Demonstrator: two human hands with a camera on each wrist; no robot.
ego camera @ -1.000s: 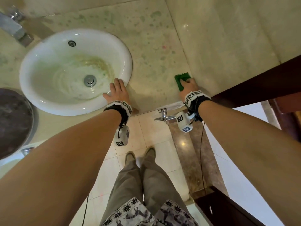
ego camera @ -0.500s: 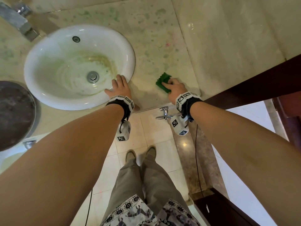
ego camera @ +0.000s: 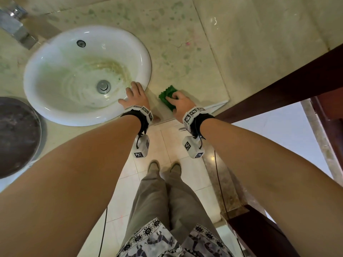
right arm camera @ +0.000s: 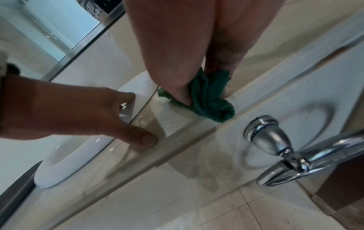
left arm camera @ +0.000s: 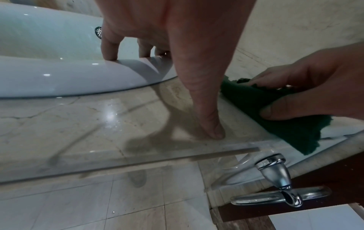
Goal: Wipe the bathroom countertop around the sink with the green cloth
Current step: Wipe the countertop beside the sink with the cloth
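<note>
The green cloth (ego camera: pixel 166 94) lies bunched on the beige marble countertop (ego camera: pixel 185 43), near its front edge and just right of the white round sink (ego camera: pixel 144 58). My right hand (ego camera: pixel 172 101) presses it down, thumb and fingers pinching its folds (right arm camera: pixel 208 96). My left hand (ego camera: pixel 133 91) rests flat on the sink's near rim with fingers straight and holds nothing. In the left wrist view its thumb (left arm camera: pixel 208 121) touches the countertop beside the cloth (left arm camera: pixel 275 109). The two hands are a few centimetres apart.
A chrome faucet (ego camera: pixel 16 28) stands at the sink's far left. A dark round pan (ego camera: pixel 16 136) sits on the counter's left end. A dark wooden frame (ego camera: pixel 278 86) bounds the counter on the right. A chrome bar fitting (left arm camera: pixel 275 174) hangs below the front edge.
My right hand has slid the cloth leftward along the counter's front edge, from near the wooden frame to right beside the sink. The left hand has stayed on the rim.
</note>
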